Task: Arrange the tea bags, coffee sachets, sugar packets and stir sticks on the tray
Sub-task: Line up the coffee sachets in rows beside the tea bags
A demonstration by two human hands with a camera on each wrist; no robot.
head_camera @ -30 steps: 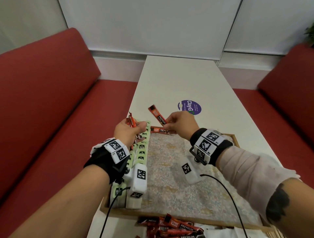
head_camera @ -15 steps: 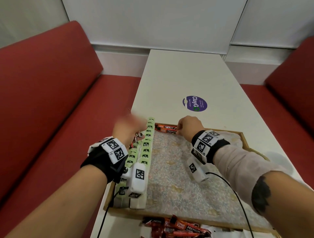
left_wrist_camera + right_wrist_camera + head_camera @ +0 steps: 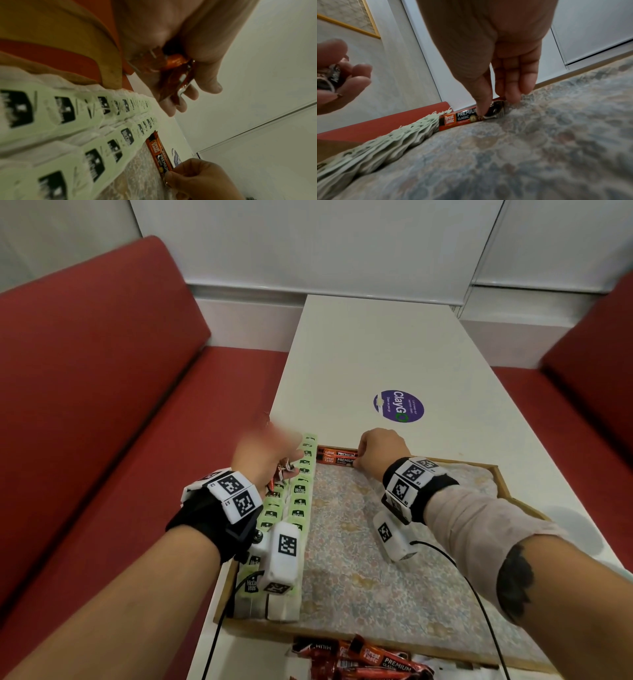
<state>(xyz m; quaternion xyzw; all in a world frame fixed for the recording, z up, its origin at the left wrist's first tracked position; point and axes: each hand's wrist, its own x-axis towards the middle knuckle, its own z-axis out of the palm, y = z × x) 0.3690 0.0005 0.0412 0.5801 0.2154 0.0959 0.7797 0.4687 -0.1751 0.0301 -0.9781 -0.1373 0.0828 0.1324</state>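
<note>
coffee sachet (image 3: 337, 461) flat, lengthwise along tray's (image 3: 507, 479) far rim

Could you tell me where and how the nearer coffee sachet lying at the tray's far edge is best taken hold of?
Pinch the nearer coffee sachet from above at its right end. It lies flat, its left end butts against the tea bags, and another sachet lies against its far side.
</note>
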